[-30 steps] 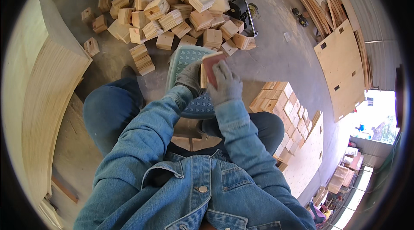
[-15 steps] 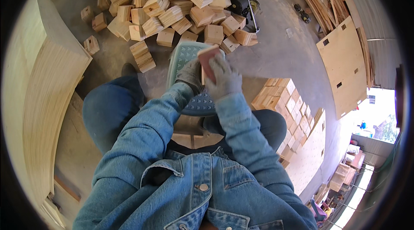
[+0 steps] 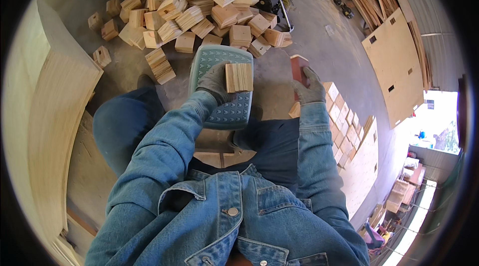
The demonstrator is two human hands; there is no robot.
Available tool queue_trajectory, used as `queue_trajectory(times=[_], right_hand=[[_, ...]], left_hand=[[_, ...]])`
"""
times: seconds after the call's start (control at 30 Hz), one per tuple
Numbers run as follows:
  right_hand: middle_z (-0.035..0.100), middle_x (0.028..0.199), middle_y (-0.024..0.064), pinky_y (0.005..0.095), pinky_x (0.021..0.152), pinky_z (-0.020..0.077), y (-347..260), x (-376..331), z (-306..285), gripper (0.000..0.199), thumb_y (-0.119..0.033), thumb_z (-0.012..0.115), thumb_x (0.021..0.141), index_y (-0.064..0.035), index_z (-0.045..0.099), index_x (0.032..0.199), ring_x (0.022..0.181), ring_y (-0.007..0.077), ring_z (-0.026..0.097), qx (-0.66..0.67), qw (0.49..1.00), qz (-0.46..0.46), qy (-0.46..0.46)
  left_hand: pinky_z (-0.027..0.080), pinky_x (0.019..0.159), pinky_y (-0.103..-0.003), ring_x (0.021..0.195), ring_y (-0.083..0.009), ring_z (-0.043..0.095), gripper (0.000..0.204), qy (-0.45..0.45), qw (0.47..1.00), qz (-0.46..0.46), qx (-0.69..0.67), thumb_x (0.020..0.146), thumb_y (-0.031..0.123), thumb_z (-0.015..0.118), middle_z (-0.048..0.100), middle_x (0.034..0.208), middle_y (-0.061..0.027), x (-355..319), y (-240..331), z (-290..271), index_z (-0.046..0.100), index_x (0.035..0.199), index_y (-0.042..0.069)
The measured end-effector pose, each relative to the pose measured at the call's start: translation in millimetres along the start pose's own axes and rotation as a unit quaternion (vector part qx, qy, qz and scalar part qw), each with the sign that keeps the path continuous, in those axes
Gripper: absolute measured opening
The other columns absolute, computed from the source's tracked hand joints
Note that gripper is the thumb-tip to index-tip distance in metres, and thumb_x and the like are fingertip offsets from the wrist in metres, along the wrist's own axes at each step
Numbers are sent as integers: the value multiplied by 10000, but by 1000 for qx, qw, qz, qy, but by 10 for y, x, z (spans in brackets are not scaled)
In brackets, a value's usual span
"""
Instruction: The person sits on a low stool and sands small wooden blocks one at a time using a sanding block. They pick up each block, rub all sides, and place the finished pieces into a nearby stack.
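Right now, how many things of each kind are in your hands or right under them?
Wooden block, in the left hand: 1
Reddish block, in the right hand: 1
Teal stool, under the left hand: 1
Total: 3

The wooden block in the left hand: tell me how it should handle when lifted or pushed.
The wooden block looks stiff: a squared chunk with visible layered grain. It is probably light for its size, since the gloved left hand holds it alone above the teal stool. Its flat faces should slide or sit still rather than roll, like the blocks in the pile.
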State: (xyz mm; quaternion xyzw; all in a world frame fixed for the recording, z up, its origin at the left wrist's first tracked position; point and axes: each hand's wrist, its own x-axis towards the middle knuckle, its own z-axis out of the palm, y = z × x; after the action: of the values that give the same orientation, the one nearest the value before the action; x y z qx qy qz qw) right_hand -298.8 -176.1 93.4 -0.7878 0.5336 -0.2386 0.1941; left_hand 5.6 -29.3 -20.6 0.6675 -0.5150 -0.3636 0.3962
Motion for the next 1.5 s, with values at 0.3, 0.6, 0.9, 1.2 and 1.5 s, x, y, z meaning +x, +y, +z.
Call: queue_trajectory(times=[0.3,0.6,0.9,1.2,1.5], right_hand=[[637,1415,189,370,1132,482,32,-361,-20,662,-191,903,783,-1,646,1362,1309,316,627,49,998,39,5],[613,1455,179,377,1129,491,-253,-362,-121,667,-257,875,797,-8,644,1372,1327,336,612,30,998,50,-16],[610,1460,181,389,1126,499,-289,-377,-137,656,-272,882,783,-33,666,1354,1320,348,614,-8,999,31,-13],[636,1437,157,400,1118,504,-264,-359,-66,652,-284,886,767,-44,680,1337,1300,347,628,-32,999,10,-14],[592,1485,194,383,1162,467,-366,-349,-104,705,-250,901,796,-26,626,1406,1362,350,588,-43,996,31,-67]], left_hand=[[433,1198,-394,1363,-327,562,1297,-27,999,-35,28,467,288,1031,575,1465,-174,-57,252,-291,366,1559,74],[411,1208,-430,1427,-327,505,1357,-67,992,-36,-105,497,510,1041,527,1517,-179,-72,147,-391,339,1571,68],[403,1199,-416,1416,-321,501,1161,-47,994,-54,-77,573,458,1031,536,1495,-177,-57,183,-434,449,1506,88],[429,1194,-436,1353,-359,513,1081,-31,996,-31,78,518,372,1039,505,1437,-170,-215,344,-357,499,1427,147],[421,1179,-482,1342,-386,510,946,49,980,118,153,544,366,1022,541,1430,-160,-412,397,-291,537,1333,174]])
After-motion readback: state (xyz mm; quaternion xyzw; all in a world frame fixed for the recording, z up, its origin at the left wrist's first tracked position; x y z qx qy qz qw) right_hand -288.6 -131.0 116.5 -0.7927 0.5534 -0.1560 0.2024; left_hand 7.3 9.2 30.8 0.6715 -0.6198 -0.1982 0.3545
